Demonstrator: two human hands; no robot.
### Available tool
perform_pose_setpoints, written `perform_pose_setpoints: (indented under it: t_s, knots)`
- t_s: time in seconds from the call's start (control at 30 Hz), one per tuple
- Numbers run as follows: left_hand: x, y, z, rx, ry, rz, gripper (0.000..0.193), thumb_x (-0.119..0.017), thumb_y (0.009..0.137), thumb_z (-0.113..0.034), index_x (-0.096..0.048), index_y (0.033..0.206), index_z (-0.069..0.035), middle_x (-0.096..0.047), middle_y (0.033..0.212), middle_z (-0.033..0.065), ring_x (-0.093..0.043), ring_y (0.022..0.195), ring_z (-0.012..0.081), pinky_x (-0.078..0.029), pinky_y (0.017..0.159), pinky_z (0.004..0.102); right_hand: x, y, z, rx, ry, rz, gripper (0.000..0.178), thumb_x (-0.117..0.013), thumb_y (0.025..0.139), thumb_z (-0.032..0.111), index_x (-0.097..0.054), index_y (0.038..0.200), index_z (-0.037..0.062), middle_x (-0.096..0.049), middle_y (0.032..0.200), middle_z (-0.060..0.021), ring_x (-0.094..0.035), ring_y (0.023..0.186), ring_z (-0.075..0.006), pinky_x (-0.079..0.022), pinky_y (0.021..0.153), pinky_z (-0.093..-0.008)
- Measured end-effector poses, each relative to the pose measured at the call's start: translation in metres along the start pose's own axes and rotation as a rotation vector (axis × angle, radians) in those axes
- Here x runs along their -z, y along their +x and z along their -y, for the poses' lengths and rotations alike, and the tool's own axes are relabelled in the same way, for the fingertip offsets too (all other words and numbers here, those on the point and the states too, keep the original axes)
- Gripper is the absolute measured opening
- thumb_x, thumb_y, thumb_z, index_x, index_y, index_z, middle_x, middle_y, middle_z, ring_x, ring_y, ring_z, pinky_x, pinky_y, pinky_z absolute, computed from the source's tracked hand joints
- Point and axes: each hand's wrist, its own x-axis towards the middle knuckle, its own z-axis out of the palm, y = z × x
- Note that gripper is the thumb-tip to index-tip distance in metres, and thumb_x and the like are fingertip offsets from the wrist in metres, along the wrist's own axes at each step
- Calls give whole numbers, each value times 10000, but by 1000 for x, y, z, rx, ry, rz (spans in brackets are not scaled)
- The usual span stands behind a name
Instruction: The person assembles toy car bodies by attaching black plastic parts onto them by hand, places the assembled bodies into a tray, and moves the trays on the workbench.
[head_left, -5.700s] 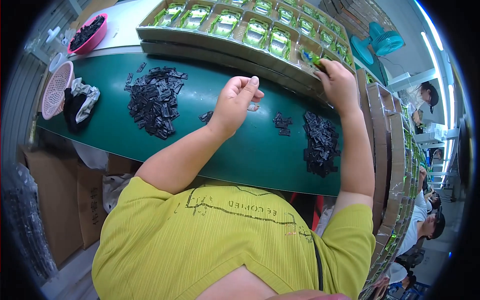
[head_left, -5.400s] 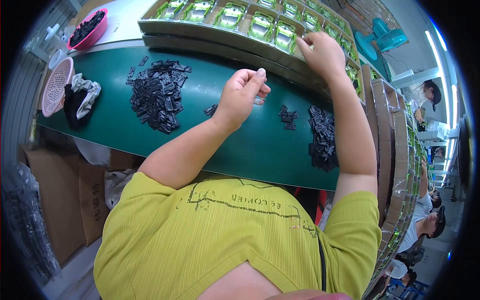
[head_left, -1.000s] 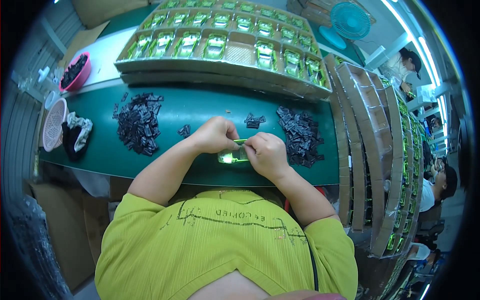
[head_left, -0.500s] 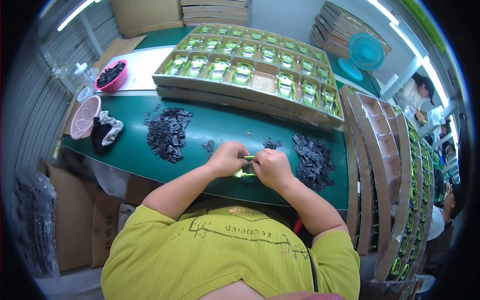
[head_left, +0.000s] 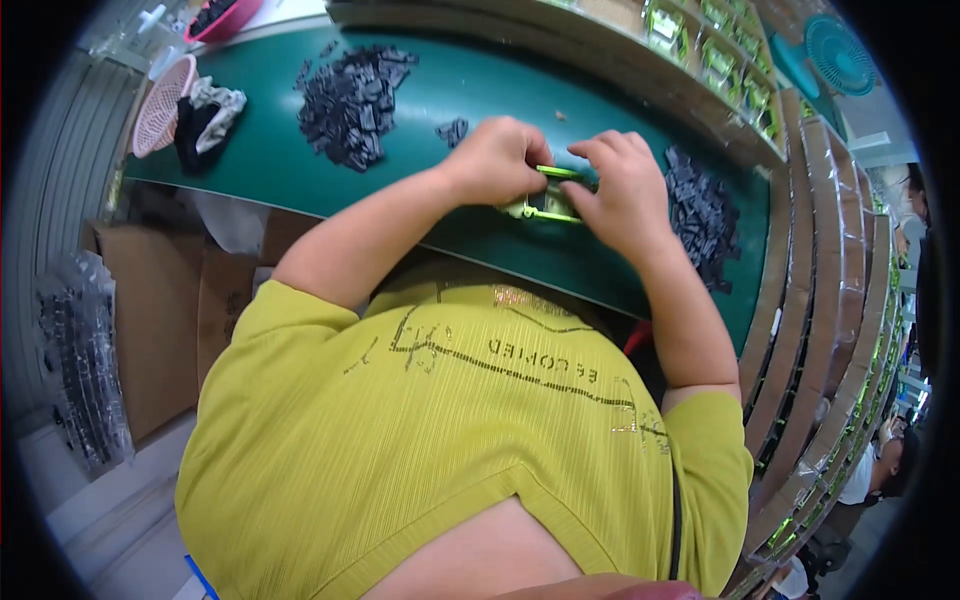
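Observation:
A bright green plastic frame (head_left: 552, 214) with a dark and clear middle is between my hands, just over the front part of the green table. My left hand (head_left: 498, 162) is closed on its left end, fingertips pinching near the upper rail. At the other end, my right hand (head_left: 630, 195) has thumb and forefinger spread apart, the thumb tip touching the frame. Flat black pieces lie in a heap (head_left: 352, 105) left of my hands and in another heap (head_left: 703, 215) to the right. A few loose black pieces (head_left: 452, 131) rest beside my left hand.
A cardboard tray (head_left: 620, 65) of green-framed parts runs along the table's back. More trays (head_left: 790, 290) stand stacked at the right. Far left are a pink basket (head_left: 163, 108), a black and white cloth (head_left: 207, 120) and a pink bowl (head_left: 225, 20). A teal fan (head_left: 838, 55) stands back right.
The view has tipped down, so the table sits higher in the picture. My right fingers, closed on the frame before, have spread apart. The left hand keeps its hold.

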Motion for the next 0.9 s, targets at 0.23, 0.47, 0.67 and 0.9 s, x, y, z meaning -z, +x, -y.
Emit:
perform_pose_setpoints:
  t_s: [0.23, 0.47, 0.67, 0.9]
  knots:
    - [2, 2, -2, 52, 4, 10, 158, -798, 762, -61, -731, 888, 5, -702, 764, 51, -629, 671, 102, -511, 619, 266, -7, -7, -16, -147, 161, 241, 165, -724, 806, 222, -741, 879, 74, -671, 836, -107, -650, 858, -316, -521, 754, -429]
    - [-3, -3, 6, -74, 149, -12, 153, -804, 773, -104, -747, 881, -13, -717, 799, 82, -665, 714, 158, -522, 655, 293, -8, -11, -14, 78, 117, 172, 113, -691, 840, 182, -706, 843, 70, -659, 829, -94, -644, 816, -314, -518, 697, -420]
    - [0, 1, 3, -421, 432, -58, 138, -763, 766, -166, -747, 843, -52, -690, 808, 109, -664, 768, 303, -536, 685, 377, -9, -6, -17, 183, 23, 195, 121, -680, 837, 174, -655, 785, 68, -633, 789, -91, -633, 776, -321, -515, 686, -426]
    - [-1, 0, 5, -478, 532, -60, 111, -718, 770, -165, -726, 806, -60, -670, 821, 118, -647, 808, 338, -529, 702, 433, -5, 0, -15, 206, 15, 294, 119, -659, 818, 153, -623, 764, 55, -633, 790, -109, -630, 790, -323, -519, 705, -422]
